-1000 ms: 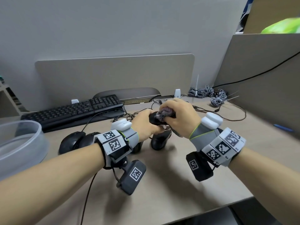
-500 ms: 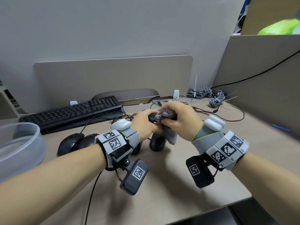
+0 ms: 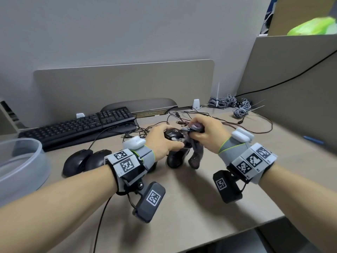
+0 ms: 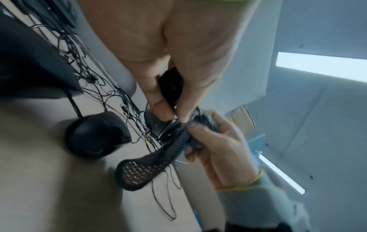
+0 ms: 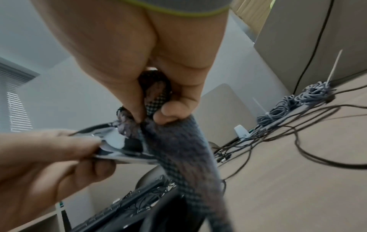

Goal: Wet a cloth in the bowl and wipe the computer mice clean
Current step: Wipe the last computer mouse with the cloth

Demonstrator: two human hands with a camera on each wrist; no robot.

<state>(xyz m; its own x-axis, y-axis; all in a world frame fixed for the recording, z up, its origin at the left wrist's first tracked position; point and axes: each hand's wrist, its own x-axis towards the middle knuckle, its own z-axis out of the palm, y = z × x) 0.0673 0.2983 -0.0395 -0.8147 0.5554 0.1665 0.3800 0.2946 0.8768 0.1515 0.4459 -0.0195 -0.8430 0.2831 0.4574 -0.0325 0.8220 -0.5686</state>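
Note:
My left hand point(image 3: 162, 141) grips a black computer mouse point(image 3: 172, 134) lifted above the desk. Its glossy shell point(image 5: 121, 146) shows between the left fingers in the right wrist view. My right hand point(image 3: 204, 134) pinches a dark grey-purple checked cloth point(image 3: 196, 128) against the mouse's right end, and the cloth's tail point(image 3: 196, 157) hangs down to the desk. The left wrist view shows the same cloth point(image 4: 151, 166) drooping from the right hand's fingers point(image 4: 200, 130). Another black mouse point(image 3: 176, 157) lies on the desk under the hands. Two more mice point(image 3: 82, 161) lie to the left.
A clear plastic bowl point(image 3: 20, 165) stands at the far left. A black keyboard point(image 3: 78, 126) lies at the back, with tangled cables point(image 3: 184, 115) behind the hands and coiled grey cords point(image 3: 229, 105) at the back right. A divider panel point(image 3: 291, 88) walls the right side.
The cloth has shifted from the top of the held mouse toward its right end, and its tail now hangs lower. Both hands stay together above the desk.

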